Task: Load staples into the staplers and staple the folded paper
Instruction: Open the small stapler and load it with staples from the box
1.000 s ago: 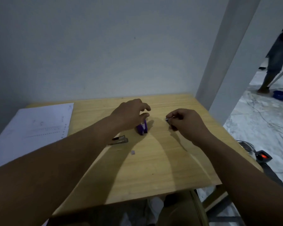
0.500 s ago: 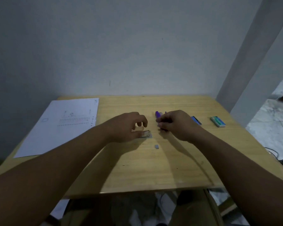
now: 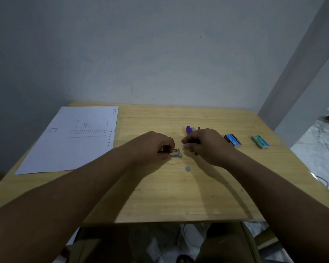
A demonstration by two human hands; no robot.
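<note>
Forearms enter from 7 and 5 o'clock and meet mid-surface over the pale wooden surface (image 3: 179,196). Near half of it is bare, front edge at 6 o'clock well clear of everything.

Small grey staple strip piece (image 3: 187,168) lies loose just this side of the hands.

Left hand (image 3: 152,147), fingers curled and pinched shut on the small dark metal stapler (image 3: 176,153); its metal end sticks out toward 3 o'clock and looks opened for loading.

Right hand (image 3: 201,144) is closed in a pinch just beside that open end, at 3 o'clock of it. Can't tell whether it has staples in the fingertips; too small and shadowed.

Beyond the right hand at 12 o'clock, the purple plastic stapler (image 3: 188,129) lies on the surface, partly hidden by the knuckles. Loaded or not: can't tell.

Further at 2 o'clock, the blue staple box (image 3: 232,140), then the green staple box (image 3: 260,141) close to the right edge. White printed paper sheet (image 3: 74,137) lies flat at 10 o'clock, reaching the left edge; no fold visible.

Judgement: early. Loading of the dark stapler is under way; no stapling done, paper untouched.

Room: open lane between the hands and the paper, tight only at the right edge near the green box.
</note>
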